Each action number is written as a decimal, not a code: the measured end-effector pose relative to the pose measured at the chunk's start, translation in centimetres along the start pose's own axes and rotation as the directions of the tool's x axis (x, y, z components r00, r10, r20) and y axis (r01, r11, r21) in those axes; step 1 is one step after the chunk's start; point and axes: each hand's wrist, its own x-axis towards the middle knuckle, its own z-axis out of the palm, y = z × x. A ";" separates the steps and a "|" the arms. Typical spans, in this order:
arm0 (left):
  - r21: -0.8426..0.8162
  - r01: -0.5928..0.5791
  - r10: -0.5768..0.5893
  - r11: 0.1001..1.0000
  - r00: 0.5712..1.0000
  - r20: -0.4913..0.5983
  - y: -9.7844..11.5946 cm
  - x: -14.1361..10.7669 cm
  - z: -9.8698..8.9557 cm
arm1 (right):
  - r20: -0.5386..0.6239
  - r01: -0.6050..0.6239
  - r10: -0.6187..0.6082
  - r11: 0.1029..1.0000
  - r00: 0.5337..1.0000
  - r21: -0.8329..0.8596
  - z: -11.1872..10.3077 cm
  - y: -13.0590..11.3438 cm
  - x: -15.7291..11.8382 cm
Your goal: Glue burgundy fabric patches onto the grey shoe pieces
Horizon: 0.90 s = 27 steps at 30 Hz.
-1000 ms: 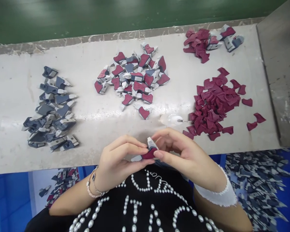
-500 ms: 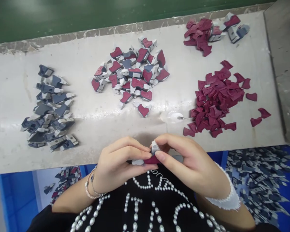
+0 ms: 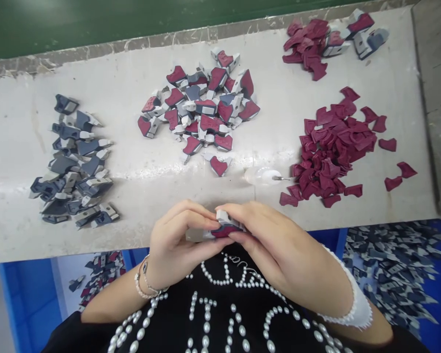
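Left hand (image 3: 182, 239) and right hand (image 3: 270, 240) together pinch a grey-and-maroon part (image 3: 223, 229) between thumbs and fingers, at the near edge of a pale bench (image 3: 147, 191). Beyond lie three heaps: blue-grey blocks (image 3: 93, 165) left, maroon-faced blocks (image 3: 210, 122) centre, loose maroon pieces (image 3: 327, 169) right.

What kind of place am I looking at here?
Probably a factory or workshop where small parts are put together by hand. The long worktable carries separate piles, including loose maroon pieces and gray parts, and a blue bin below holds more.
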 end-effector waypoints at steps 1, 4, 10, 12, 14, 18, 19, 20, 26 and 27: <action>0.011 0.070 -0.070 0.998 0.997 0.018 0.0 -0.1 0.1 | 0.009 -0.009 0.010 1.000 1.000 -0.027 0.0 0.0 0.0; 0.086 0.236 -0.242 0.968 0.968 0.070 0.3 -0.1 0.1 | 0.020 -0.016 0.018 0.993 1.000 -0.119 0.0 0.1 0.0; 0.089 0.239 -0.251 0.967 0.952 0.174 0.7 0.7 -0.4 | 0.041 0.065 -0.058 0.981 0.997 -0.185 -0.1 0.3 -0.4; 0.041 0.230 -0.234 0.972 0.960 0.152 0.7 0.7 -0.4 | 0.044 0.100 -0.093 0.978 0.995 -0.183 -0.3 0.3 -0.5; 0.007 0.236 -0.234 0.972 0.962 0.143 0.6 0.5 -0.3 | 0.043 0.112 -0.106 0.977 0.993 -0.181 -0.4 0.3 -0.5; -0.031 0.277 -0.268 0.960 0.947 0.177 0.2 0.4 -0.4 | 0.051 0.105 -0.096 0.974 0.994 -0.200 -0.6 0.0 -0.2; -0.027 0.276 -0.267 0.961 0.945 0.188 0.1 0.5 -0.4 | 0.048 0.101 -0.093 0.973 0.995 -0.209 -0.6 -0.1 -0.1; -0.021 0.266 -0.257 0.964 0.946 0.198 0.1 0.6 -0.5 | 0.042 0.087 -0.080 0.973 0.996 -0.214 -0.7 -0.2 0.0; -0.041 0.213 -0.201 0.976 0.960 0.197 0.7 1.0 -0.7 | 0.048 0.026 -0.020 0.991 0.999 -0.132 -0.6 -0.4 0.5; -0.044 0.208 -0.197 0.977 0.963 0.182 0.7 0.9 -0.7 | 0.049 0.035 -0.029 0.991 0.998 -0.126 -0.4 -0.4 0.6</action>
